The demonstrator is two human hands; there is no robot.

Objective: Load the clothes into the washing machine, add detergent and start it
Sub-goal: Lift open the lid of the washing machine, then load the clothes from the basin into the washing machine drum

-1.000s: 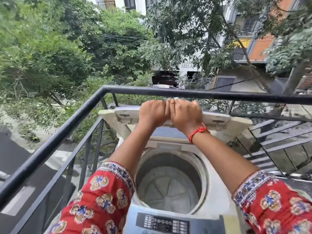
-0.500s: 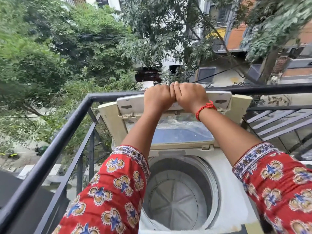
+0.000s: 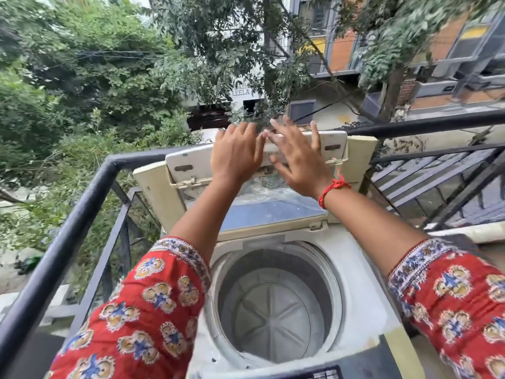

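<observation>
Reading "LEELA" (image 3: 241, 92) is possible on the white building across the street, with partly hidden letters above it. On the balcony, the top-load washing machine (image 3: 363, 294) stands inside the black railing (image 3: 82, 222), its folding lid (image 3: 273, 212) raised and leaning back. Both hands reach to the lid's upper edge. The left hand (image 3: 236, 153) has fingers spread open, palm against the folded top panel. The right hand (image 3: 299, 157), a red thread bracelet (image 3: 332, 187) at its wrist, is likewise splayed and grips nothing. The drum (image 3: 273, 315) below holds no clothes.
</observation>
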